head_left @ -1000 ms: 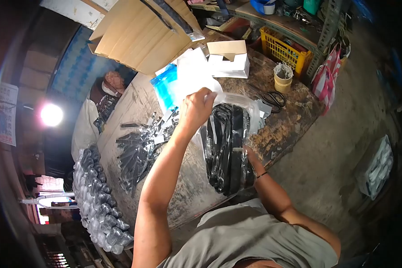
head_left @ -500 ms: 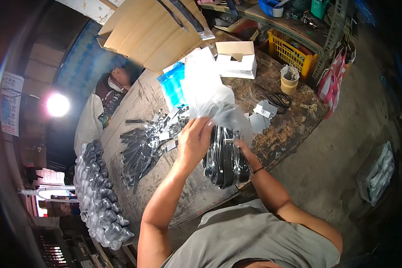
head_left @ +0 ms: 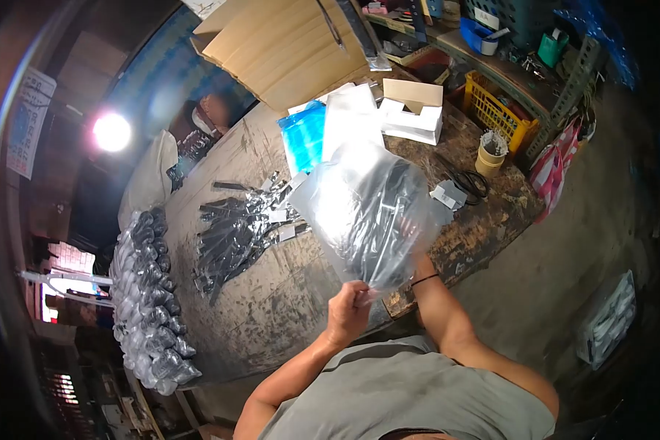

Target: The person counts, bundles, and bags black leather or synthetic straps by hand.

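Observation:
A large clear plastic bag (head_left: 330, 198) is spread over a bundle of black strip-like pieces in clear sleeves (head_left: 389, 209), which shows through the film. My left hand (head_left: 348, 309) is closed, pinching the bag's near edge between thumb and fingers. On the bundle's right side is my right hand (head_left: 421, 262); its fingers are blurred by the film but appear wrapped round the bundle. A pile of similar black sleeved pieces with white labels (head_left: 235, 235) lies on the worn table (head_left: 271, 315), left of the bag.
Flat clear bags (head_left: 352, 114), a blue packet (head_left: 302, 136) and a white box (head_left: 412, 117) lie at the back. Scissors (head_left: 471, 183), grey cards (head_left: 449, 195) and a cup (head_left: 491, 152) are right. Filled bags (head_left: 150, 308) line the left edge. Another person (head_left: 205, 121) sits beyond.
The bag has come down over the bundle from the far side. My left hand has moved from the bundle's top to the bag's near edge. The camera view has shifted slightly.

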The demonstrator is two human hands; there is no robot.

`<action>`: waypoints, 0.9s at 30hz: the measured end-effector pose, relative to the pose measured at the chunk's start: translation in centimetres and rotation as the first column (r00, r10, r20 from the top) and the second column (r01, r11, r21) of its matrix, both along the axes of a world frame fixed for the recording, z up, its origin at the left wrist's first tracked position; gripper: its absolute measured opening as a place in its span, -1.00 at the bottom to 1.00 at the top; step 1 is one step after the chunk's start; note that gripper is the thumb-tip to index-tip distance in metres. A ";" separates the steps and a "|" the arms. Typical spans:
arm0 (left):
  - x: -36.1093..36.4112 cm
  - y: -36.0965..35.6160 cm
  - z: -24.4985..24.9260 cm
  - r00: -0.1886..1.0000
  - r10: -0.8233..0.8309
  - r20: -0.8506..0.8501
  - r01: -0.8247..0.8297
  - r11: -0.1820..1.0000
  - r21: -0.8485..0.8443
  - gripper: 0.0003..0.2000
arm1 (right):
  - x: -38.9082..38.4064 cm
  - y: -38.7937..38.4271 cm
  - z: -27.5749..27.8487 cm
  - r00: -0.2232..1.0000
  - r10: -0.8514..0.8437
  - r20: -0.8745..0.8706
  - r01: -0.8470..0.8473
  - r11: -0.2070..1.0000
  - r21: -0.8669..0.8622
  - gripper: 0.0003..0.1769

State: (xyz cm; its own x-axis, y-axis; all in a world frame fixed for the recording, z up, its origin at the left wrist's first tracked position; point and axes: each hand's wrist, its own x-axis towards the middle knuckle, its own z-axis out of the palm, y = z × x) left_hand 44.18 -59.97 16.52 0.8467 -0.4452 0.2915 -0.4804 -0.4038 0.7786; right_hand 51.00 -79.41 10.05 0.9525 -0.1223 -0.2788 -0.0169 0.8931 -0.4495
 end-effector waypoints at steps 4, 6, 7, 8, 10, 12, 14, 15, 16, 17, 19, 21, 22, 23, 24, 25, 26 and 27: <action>-2.2 -0.7 -0.9 0.994 -0.085 -0.067 0.084 0.996 -0.021 -0.83 | -1.8 1.3 0.1 0.999 -0.019 -0.027 0.013 0.978 -0.207 -0.66; -2.7 -1.0 -1.1 0.989 -0.127 -0.073 0.126 0.992 -0.023 -0.83 | -3.7 1.7 0.4 0.999 -0.003 -0.033 -0.009 0.933 -0.359 -0.67; -2.9 -1.2 -0.7 0.983 -0.175 -0.052 0.174 0.984 -0.022 -0.81 | -5.1 2.1 0.6 0.999 0.017 -0.039 -0.032 0.895 -0.446 -0.67; -3.1 -1.3 -0.5 0.974 -0.223 -0.031 0.223 0.975 -0.020 -0.79 | -6.9 2.2 0.8 0.998 0.042 -0.046 -0.060 0.835 -0.546 -0.67; -3.6 -1.4 -0.9 0.969 -0.246 -0.034 0.245 0.969 -0.039 -0.81 | -10.4 2.9 1.9 0.990 0.127 -0.061 -0.128 0.626 -0.769 -0.68; -4.0 -1.5 -0.9 0.948 -0.319 -0.018 0.317 0.945 -0.075 -0.83 | -13.4 3.2 2.6 0.979 0.187 -0.082 -0.151 0.395 -0.906 -0.69; -4.4 -1.8 -0.4 0.945 -0.326 -0.023 0.322 0.941 -0.106 -0.84 | -15.4 3.8 3.1 0.969 0.223 -0.105 -0.152 0.210 -0.966 -0.70; -4.5 -1.7 -0.2 0.936 -0.353 -0.008 0.351 0.932 -0.093 -0.84 | -15.9 4.0 3.1 0.966 0.232 -0.118 -0.160 0.174 -0.972 -0.71; -4.7 -1.5 0.1 0.924 -0.383 0.003 0.382 0.921 -0.081 -0.84 | -16.2 4.6 3.1 0.964 0.230 -0.129 -0.166 0.149 -0.975 -0.71; -4.8 -1.1 0.5 0.913 -0.408 -0.017 0.405 0.910 -0.090 -0.82 | -16.4 5.0 3.0 0.960 0.247 -0.134 -0.188 0.209 -0.960 -0.68; -4.9 0.1 1.4 0.908 -0.418 -0.009 0.415 0.904 -0.108 -0.82 | -16.4 5.9 3.2 0.957 0.253 -0.141 -0.218 0.312 -0.925 -0.63; -4.5 1.4 2.7 0.915 -0.403 -0.010 0.395 0.902 -0.171 -0.83 | -13.2 8.0 3.0 0.973 0.163 -0.165 -0.225 0.495 -0.839 -0.59; -3.9 2.4 3.2 0.927 -0.374 -0.041 0.359 0.912 -0.198 -0.83 | -9.8 9.5 2.1 0.980 0.068 -0.185 -0.186 0.634 -0.751 -0.58; -3.0 3.5 3.7 0.936 -0.346 -0.069 0.323 0.919 -0.224 -0.84 | -6.8 10.9 1.1 0.978 -0.017 -0.209 -0.136 0.708 -0.693 -0.56; -1.8 4.6 4.2 0.947 -0.293 -0.130 0.257 0.936 -0.239 -0.82 | -3.6 12.5 0.2 0.966 -0.100 -0.238 -0.078 0.765 -0.640 -0.54; -0.2 5.7 4.7 0.946 -0.287 -0.150 0.244 0.936 -0.253 -0.81 | -0.5 13.9 -0.4 0.948 -0.171 -0.269 -0.028 0.796 -0.605 -0.52; 1.5 6.9 5.5 0.930 -0.300 -0.211 0.234 0.928 -0.289 -0.79 | 1.8 15.1 -0.7 0.928 -0.229 -0.294 0.011 0.806 -0.592 -0.51; 3.7 7.8 6.0 0.936 -0.302 -0.181 0.227 0.910 -0.346 -0.78 | 3.3 16.0 -0.9 0.908 -0.275 -0.315 0.032 0.797 -0.603 -0.49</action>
